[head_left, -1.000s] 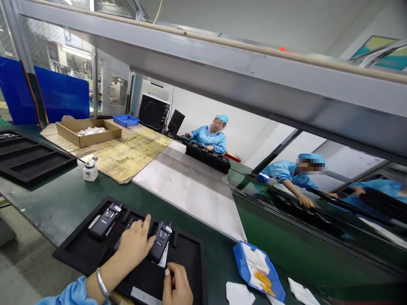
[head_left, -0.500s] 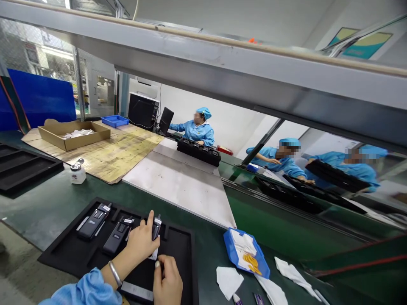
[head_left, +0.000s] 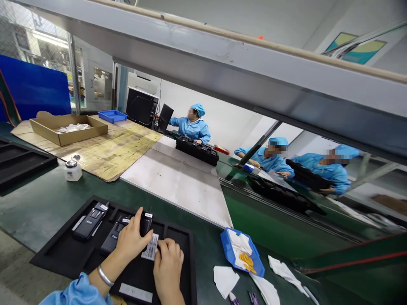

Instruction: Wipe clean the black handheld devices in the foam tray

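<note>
Tray (head_left: 182,250), black, rectangular and foam-like with recesses, lay on the dark green worktop (head_left: 28,216). It held three black handheld radios with stubby antennas: left radio (head_left: 90,222), middle radio (head_left: 110,240) partly covered, right radio (head_left: 146,224). A white sheet printed with dark rows (head_left: 150,249) lay just below the right radio.

Left hand (head_left: 129,242): index finger extended upward, thumb apart from it, both beside the right radio. Curled fingers were hidden; whether they gripped it could not be told. Right hand (head_left: 168,258): fingers bent toward the thumb at the sheet's right edge; pinch or mere touch could not be told.

Handling judgement: the sheet seemed best worked by its edge, flat and slowly, with fingertips off the print, since a crease looked the likeliest fault. Steadying the radio by its sides appeared sounder than pressing its face or the small white label near its top. The silver bangle (head_left: 104,275) was best kept off the middle radio's casing.
</note>
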The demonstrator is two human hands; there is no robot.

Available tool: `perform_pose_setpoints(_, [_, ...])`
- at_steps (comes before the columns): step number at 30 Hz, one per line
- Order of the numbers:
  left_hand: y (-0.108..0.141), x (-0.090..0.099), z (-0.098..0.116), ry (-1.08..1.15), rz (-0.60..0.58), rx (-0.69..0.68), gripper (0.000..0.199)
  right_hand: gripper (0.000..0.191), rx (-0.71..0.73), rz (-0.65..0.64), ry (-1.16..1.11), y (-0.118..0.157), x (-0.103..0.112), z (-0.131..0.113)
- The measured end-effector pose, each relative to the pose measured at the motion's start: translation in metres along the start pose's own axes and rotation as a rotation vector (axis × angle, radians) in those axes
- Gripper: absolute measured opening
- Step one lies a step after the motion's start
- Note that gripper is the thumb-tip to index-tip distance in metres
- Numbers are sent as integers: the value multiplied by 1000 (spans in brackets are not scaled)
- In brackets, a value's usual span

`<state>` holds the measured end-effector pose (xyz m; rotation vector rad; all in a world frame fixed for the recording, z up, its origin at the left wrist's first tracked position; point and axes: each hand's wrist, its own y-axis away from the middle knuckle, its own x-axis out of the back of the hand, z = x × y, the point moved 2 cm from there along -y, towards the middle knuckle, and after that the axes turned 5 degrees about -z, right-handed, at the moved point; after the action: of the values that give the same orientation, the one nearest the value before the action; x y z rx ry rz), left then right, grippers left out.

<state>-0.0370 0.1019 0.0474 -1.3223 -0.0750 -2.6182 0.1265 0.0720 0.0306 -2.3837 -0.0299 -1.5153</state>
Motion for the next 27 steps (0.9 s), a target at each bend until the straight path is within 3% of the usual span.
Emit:
perform_pose_setpoints(5, [-3, -5, -2, 58, 12, 15, 79, 25, 11, -209, 161, -46, 4, -16])
perform_pose_setpoints(12, [-4, -7, -3, 74, -28, 22, 77, 26, 24, -288, 224, -68, -6, -19])
perform_pose_setpoints(19, [-5, -9, -4, 62, -56, 25, 75, 29, -2, -271, 188, -73, -11, -15])
perform_pose_setpoints(27, [-5, -9, -4, 49, -71, 10, 75, 30, 67, -106, 217, -75, -13, -13])
